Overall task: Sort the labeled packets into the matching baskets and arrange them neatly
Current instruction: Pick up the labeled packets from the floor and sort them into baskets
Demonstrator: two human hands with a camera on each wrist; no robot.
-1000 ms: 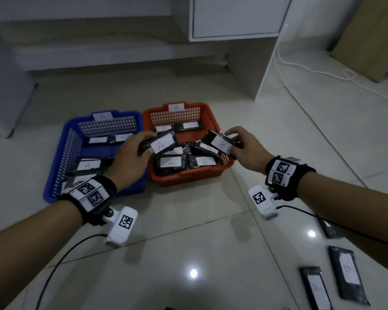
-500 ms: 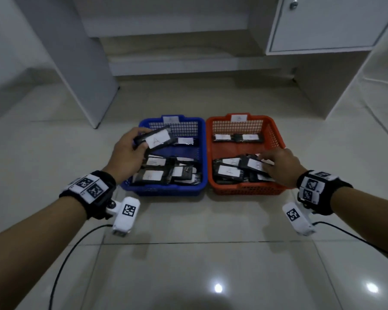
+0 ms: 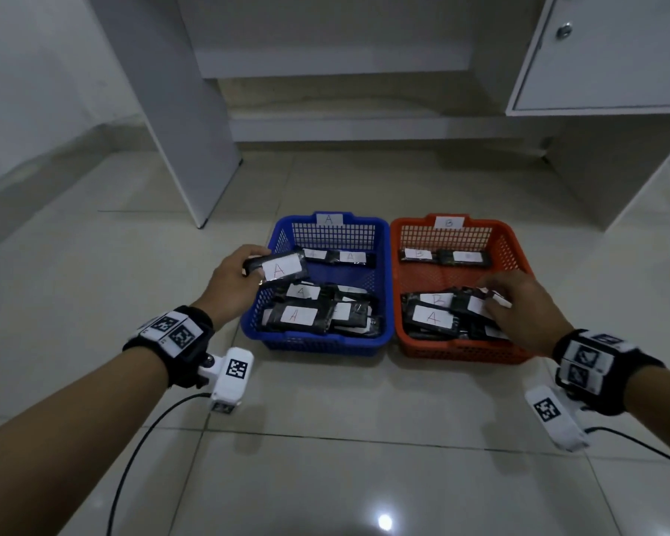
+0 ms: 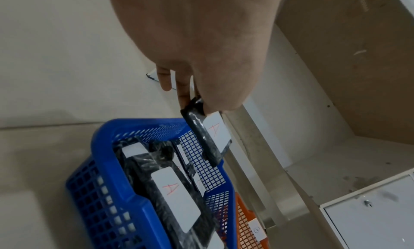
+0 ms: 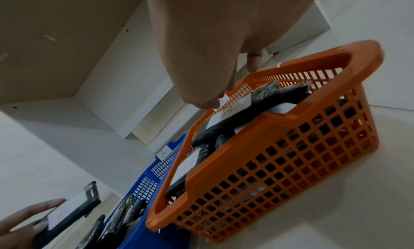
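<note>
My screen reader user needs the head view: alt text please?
Left hand holds an A packet over the blue basket; right hand rests on packets in the orange basket, where an A-labeled packet sits.

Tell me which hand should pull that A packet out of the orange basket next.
Right. The right hand already rests on the packets in the orange basket, beside the misplaced A packet. The left hand is occupied, holding another A packet over the blue basket.

The glossy tiled floor [image 3: 325,439] carries the blue basket [image 3: 381,280] and, touching it at its 3 o'clock, the orange basket [image 3: 519,261]. White cabinet legs [image 3: 194,148] stand at 11 o'clock.
</note>
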